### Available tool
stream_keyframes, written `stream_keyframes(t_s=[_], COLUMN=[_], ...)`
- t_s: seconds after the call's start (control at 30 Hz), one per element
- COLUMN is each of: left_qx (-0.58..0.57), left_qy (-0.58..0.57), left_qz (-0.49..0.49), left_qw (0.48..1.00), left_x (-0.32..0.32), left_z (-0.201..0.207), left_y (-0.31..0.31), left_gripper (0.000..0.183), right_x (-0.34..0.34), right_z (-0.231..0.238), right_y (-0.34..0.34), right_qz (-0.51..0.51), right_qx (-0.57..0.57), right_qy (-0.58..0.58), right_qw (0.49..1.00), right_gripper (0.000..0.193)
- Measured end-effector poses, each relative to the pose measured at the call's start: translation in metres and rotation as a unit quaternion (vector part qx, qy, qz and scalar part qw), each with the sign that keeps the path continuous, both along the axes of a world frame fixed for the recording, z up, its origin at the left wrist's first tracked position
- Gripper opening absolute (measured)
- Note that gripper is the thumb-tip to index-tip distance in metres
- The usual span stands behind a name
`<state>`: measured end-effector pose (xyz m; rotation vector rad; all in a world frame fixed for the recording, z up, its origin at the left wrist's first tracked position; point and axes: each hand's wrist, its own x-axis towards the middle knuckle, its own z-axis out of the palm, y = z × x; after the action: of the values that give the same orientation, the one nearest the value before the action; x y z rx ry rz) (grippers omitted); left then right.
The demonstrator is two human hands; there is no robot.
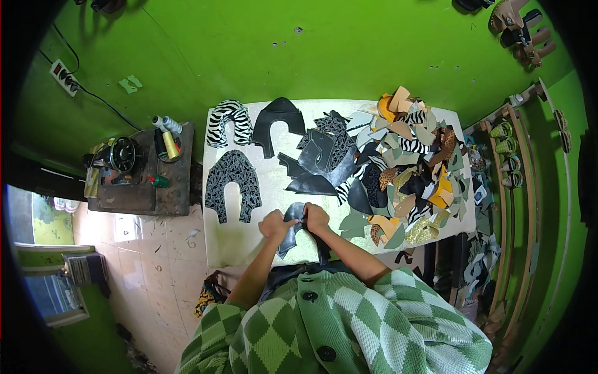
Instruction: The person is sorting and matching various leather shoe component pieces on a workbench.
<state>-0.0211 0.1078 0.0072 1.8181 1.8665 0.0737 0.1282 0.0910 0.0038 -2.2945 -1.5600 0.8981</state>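
At the table's near edge, my left hand (275,225) and my right hand (316,219) grip a black leather shoe-upper piece (290,239) from both sides. It is arched like a horseshoe, and its right leg hangs down near my body. My fingers are closed on its upper part, the thumbs close together; the fingertips are partly hidden. Beyond my left hand lies a pile of black-and-grey patterned upper pieces (215,171). Farther back are zebra-striped upper pieces (218,118) and black upper pieces (281,111). Black and patterned offcuts (314,184) spread just past my hands.
A heap of mixed leather scraps (398,156) covers the right of the white table (249,249). At left, a sewing machine (118,156) and thread cones (168,134) sit on a dark stand. Sandals (507,146) hang on a wooden rack at right. More scraps lie below.
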Motion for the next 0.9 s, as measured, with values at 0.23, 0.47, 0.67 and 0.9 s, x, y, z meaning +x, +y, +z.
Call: stream_keyframes(t_s=[0.23,0.47,0.67,0.9], left_qx=[0.020,0.017,0.052,0.041], left_qy=[0.010,0.002,-0.012,-0.033], left_qz=[0.008,0.008,0.021,0.028], left_qw=[1.000,1.000,0.998,0.998], left_x=[0.001,0.000,0.002,-0.001], left_z=[-0.006,-0.002,-0.006,-0.001], left_y=[-0.006,-0.004,-0.009,-0.010], left_gripper=[0.053,0.051,0.050,0.049], right_x=[0.015,0.047,0.048,0.057], right_z=[0.009,-0.008,0.009,0.013], right_y=[-0.003,0.007,0.004,-0.006], right_qz=[0.057,0.092,0.125,0.131], right_qx=[0.013,0.030,0.039,0.060], right_qy=[0.029,0.124,0.016,0.027], right_qw=[0.998,0.987,0.991,0.989], right_gripper=[0.026,0.024,0.027,0.036])
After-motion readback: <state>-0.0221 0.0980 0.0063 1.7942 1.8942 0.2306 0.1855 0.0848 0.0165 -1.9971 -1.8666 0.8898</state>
